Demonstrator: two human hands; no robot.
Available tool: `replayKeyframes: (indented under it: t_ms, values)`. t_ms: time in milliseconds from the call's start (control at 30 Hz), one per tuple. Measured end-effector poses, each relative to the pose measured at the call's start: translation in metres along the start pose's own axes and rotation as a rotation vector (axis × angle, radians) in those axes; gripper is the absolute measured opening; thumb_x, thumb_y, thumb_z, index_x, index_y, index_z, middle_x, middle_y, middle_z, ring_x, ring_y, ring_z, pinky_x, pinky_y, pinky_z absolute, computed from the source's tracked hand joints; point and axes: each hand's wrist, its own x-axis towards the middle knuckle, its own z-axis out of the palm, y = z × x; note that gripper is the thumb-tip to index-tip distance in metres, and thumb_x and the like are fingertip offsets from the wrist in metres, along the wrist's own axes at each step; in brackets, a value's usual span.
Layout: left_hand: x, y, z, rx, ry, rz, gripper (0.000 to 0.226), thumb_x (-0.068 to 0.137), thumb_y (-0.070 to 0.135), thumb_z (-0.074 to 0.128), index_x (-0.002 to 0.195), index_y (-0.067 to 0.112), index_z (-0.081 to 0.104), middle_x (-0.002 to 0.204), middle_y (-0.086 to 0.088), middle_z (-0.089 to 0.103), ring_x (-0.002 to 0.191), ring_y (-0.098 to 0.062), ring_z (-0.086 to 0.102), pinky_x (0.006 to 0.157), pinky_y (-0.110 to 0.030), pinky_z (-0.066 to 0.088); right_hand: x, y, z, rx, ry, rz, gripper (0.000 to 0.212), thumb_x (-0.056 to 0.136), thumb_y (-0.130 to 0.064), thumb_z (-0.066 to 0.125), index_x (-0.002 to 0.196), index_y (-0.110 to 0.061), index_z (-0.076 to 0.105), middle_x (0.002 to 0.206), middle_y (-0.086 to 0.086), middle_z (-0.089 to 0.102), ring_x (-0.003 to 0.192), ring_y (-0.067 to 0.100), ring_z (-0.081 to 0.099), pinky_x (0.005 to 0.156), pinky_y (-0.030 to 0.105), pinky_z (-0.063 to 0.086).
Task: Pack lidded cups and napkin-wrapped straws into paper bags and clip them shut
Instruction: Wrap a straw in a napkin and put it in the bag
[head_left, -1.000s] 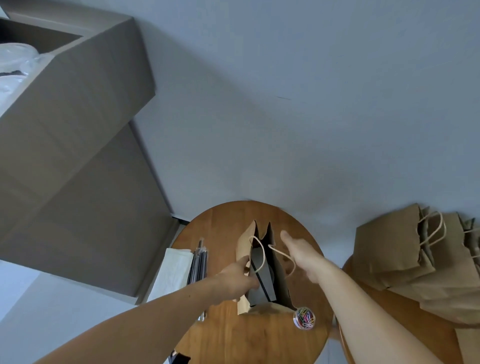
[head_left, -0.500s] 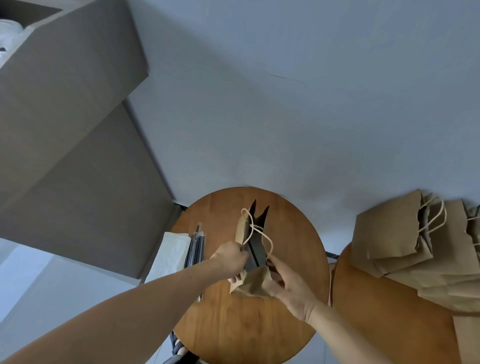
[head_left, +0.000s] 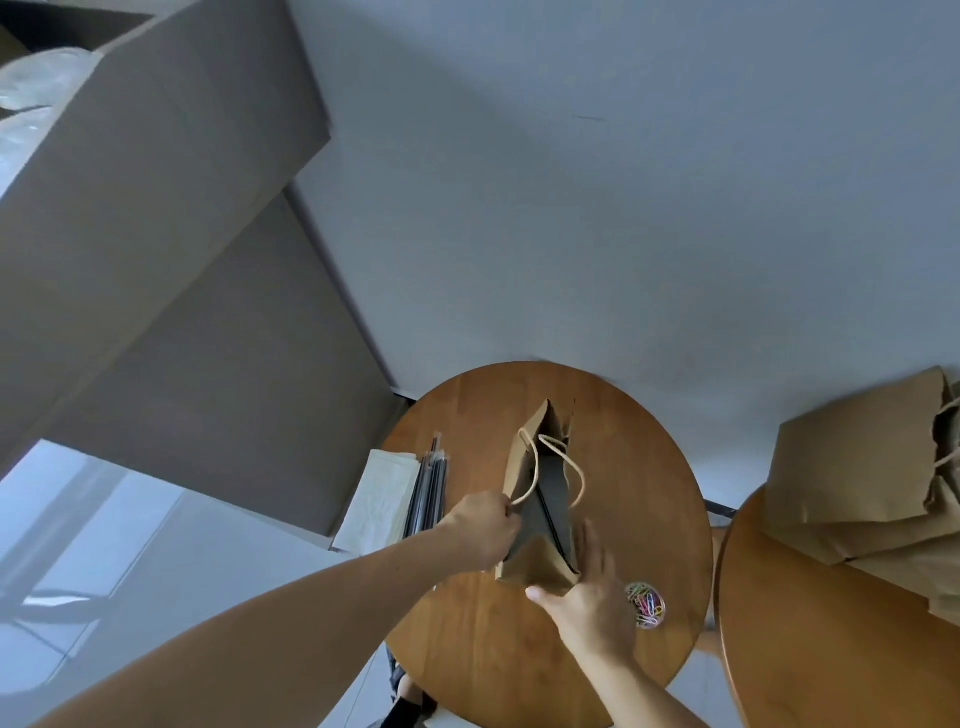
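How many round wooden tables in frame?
2. Centre round wooden table under the upright open brown paper bag; right round wooden table, cut off by the frame, carrying a pile of brown paper bags.

We read no words, numbers or marks anywhere. The paper bag (head_left: 540, 569), the cardboard boxes (head_left: 156, 182), the stack of bags (head_left: 852, 467) and the tub of paper clips (head_left: 645, 605) show us only plain, unprinted surfaces.
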Motion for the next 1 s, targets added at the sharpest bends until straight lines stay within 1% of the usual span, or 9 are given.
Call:
replayKeyframes:
  t_ms: [133,200,333,433,567,667,733,867,1000]
  values:
    - [0.0,-0.002,-0.001,-0.019,-0.008,0.007,0.028,0.095,0.023,0.041,0.072,0.015,0.054,0.069,-0.006,0.062,0.055,-0.017,0.06,0.058,-0.032,0.055,0.009,-0.009,0.002,0.12,0.105,0.125,0.062,0.062,-0.05,0.088,0.108,-0.016,0.064,0.092,0.001,0.062,0.087,0.032,0.068,0.065,0.041,0.054]
    - [0.002,-0.001,0.0,-0.041,-0.031,0.007,0.028,0.096,0.026,0.041,0.076,0.015,0.057,0.076,-0.008,0.065,0.058,-0.017,0.06,0.065,-0.036,0.058,0.009,-0.011,-0.003,0.079,0.073,0.098,0.046,0.072,-0.051,0.08,0.101,-0.019,0.063,0.094,-0.003,0.062,0.09,0.027,0.066,0.069,0.039,0.054]
    - [0.001,0.003,0.001,-0.073,-0.009,0.071,0.026,0.09,0.036,0.046,0.101,0.018,0.06,0.094,-0.005,0.065,0.076,-0.021,0.062,0.076,-0.044,0.057,0.002,-0.01,-0.014,0.075,0.112,-0.178,0.059,0.077,-0.045,0.078,0.123,-0.014,0.059,0.11,0.0,0.061,0.093,0.019,0.065,0.068,0.034,0.055]
    - [-0.005,0.009,0.001,-0.169,-0.105,0.187,0.06,0.079,0.044,0.051,0.136,0.028,0.043,0.116,0.005,0.061,0.092,-0.015,0.061,0.078,-0.034,0.052,0.004,-0.011,-0.026,0.114,0.169,-0.448,0.065,0.078,-0.036,0.076,0.134,-0.012,0.052,0.123,-0.001,0.056,0.106,0.009,0.058,0.083,0.023,0.052]
    - [-0.004,0.019,0.007,-0.098,0.029,0.183,0.048,0.079,0.056,0.059,0.112,0.022,0.048,0.099,0.001,0.06,0.084,-0.014,0.06,0.069,-0.029,0.049,0.003,-0.016,-0.038,0.07,0.008,-0.625,0.069,0.081,-0.043,0.066,0.142,-0.023,0.041,0.138,-0.015,0.042,0.124,0.001,0.045,0.094,0.021,0.048]
    - [0.004,0.026,0.008,0.066,0.138,0.092,0.027,0.09,0.045,0.057,0.093,0.018,0.052,0.088,-0.002,0.063,0.081,-0.02,0.064,0.064,-0.032,0.052,0.007,-0.014,-0.051,0.018,-0.144,-0.676,0.069,0.082,-0.046,0.061,0.143,-0.037,0.029,0.138,-0.031,0.028,0.124,-0.001,0.042,0.096,0.017,0.042]
    - [0.007,0.03,0.004,0.146,0.185,0.077,0.024,0.093,0.037,0.052,0.077,0.02,0.049,0.078,0.0,0.058,0.078,-0.022,0.062,0.061,-0.032,0.049,0.018,-0.009,-0.062,-0.044,-0.189,-0.679,0.067,0.086,-0.042,0.057,0.148,-0.034,0.031,0.144,-0.026,0.03,0.129,0.0,0.038,0.104,0.018,0.037]
    - [0.013,0.032,-0.002,0.229,0.205,0.114,0.029,0.095,0.026,0.048,0.066,0.022,0.044,0.067,0.003,0.05,0.062,-0.017,0.052,0.048,-0.027,0.034,0.051,-0.011,-0.093,-0.219,0.006,-0.611,0.064,0.088,-0.025,0.062,0.148,-0.023,0.039,0.15,-0.007,0.038,0.139,0.012,0.034,0.116,0.035,0.034]
    - [0.019,0.03,-0.02,0.447,0.141,0.238,0.03,0.096,0.027,0.044,0.066,0.026,0.046,0.067,0.005,0.052,0.059,-0.012,0.05,0.048,-0.026,0.033,0.088,-0.029,-0.122,-0.385,0.238,-0.8,0.065,0.079,-0.022,0.071,0.14,-0.015,0.05,0.147,0.004,0.045,0.136,0.027,0.04,0.109,0.045,0.04]
